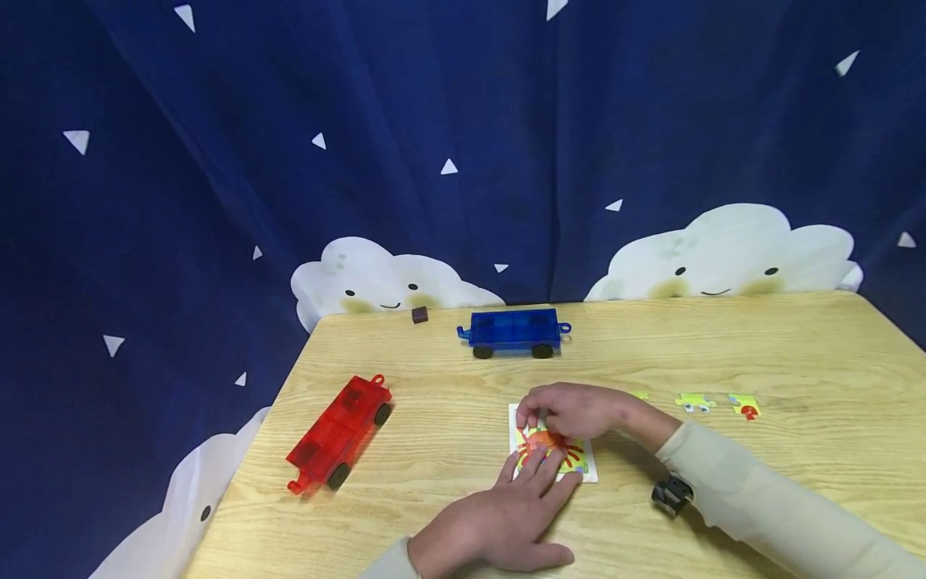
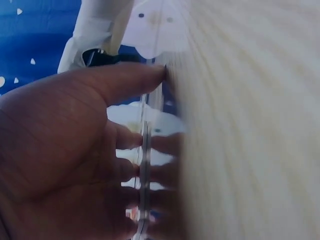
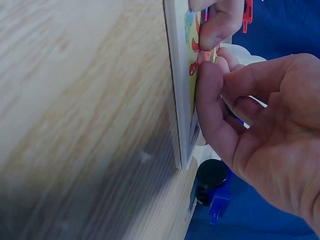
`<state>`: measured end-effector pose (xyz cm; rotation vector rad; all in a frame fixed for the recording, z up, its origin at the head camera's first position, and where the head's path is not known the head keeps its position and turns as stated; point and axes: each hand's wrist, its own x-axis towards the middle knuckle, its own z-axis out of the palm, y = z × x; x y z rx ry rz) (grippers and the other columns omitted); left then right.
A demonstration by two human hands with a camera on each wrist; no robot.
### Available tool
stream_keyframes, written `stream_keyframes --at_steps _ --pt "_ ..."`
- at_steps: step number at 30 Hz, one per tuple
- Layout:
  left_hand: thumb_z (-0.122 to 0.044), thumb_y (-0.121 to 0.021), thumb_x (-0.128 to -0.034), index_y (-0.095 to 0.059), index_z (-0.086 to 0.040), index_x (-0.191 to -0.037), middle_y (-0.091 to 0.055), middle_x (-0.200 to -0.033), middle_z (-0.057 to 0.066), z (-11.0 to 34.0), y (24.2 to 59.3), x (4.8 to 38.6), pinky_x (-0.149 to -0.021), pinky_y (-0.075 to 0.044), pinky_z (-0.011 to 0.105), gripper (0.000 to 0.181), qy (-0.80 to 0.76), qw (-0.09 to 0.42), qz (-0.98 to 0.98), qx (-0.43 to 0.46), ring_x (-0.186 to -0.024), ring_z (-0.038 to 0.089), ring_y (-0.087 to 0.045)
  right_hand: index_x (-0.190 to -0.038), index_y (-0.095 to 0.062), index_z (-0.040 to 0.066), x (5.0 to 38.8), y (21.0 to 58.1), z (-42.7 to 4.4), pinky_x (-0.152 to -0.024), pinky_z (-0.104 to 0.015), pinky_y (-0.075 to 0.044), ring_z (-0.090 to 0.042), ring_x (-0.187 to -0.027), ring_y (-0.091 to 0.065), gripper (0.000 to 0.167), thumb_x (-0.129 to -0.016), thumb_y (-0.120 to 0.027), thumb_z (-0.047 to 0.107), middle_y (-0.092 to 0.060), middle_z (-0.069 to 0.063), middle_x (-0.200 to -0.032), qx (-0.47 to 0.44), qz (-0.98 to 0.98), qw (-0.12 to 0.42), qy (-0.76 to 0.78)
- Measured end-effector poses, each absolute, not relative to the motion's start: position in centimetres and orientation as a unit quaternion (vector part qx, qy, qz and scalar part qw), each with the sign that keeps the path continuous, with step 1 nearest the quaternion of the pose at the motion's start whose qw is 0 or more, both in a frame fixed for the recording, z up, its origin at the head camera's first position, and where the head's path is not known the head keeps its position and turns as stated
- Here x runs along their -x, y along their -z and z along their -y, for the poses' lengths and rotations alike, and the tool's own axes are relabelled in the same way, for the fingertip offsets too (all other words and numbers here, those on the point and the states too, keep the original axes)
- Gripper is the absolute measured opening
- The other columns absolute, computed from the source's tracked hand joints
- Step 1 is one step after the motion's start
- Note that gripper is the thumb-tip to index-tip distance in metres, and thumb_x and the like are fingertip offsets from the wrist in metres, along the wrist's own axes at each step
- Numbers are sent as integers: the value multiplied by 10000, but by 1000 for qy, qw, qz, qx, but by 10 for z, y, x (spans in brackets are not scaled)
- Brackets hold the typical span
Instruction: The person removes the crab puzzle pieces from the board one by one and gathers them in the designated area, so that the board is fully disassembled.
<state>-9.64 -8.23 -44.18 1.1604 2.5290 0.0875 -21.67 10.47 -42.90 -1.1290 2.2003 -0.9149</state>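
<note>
A small white-edged puzzle board (image 1: 591, 470) with a red crab picture lies on the table. My left hand (image 1: 506, 519) rests palm down at its near edge, fingers spread onto the picture; the left wrist view shows the hand (image 2: 60, 150) low over the tabletop. From the right, my right hand (image 1: 579, 410) reaches over the board's far part with bent fingers. Up close in the right wrist view, that hand (image 3: 265, 120) touches the face of the board (image 3: 178, 90) with its fingertips; whether a piece is between them is hidden.
Loose yellow puzzle pieces, among them one with eyes (image 1: 696, 402) and one with red (image 1: 745, 404), lie right of the board. A blue wheeled car (image 1: 514, 330) stands behind, a red one (image 1: 340, 434) at the left. A small brown block (image 1: 419, 315) sits at the back edge.
</note>
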Motion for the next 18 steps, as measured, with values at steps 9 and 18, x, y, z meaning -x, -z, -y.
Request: stream_keyframes --at_steps 9,18 --pt "-619 -501 -1017 -142 -201 -1672 -11 -1722 62 85 441 99 -1217 -120 525 857 -53 201 -888 -410 -1560 268 9 -1067 -684 82 216 430 -105 -606 -257 -489 -117 -614 -551 254 -1017 -478 -59 -607 -53 -958 391 -809 252 360" --pt "-636 -485 -1016 -127 -200 -1675 -21 -1722 64 83 442 97 -1219 -114 516 867 -36 198 -892 -405 -1560 271 6 -975 -723 132 217 429 -98 -770 -307 -478 -122 -815 -573 148 -1033 -596 82 -642 58 -869 376 -833 220 342"
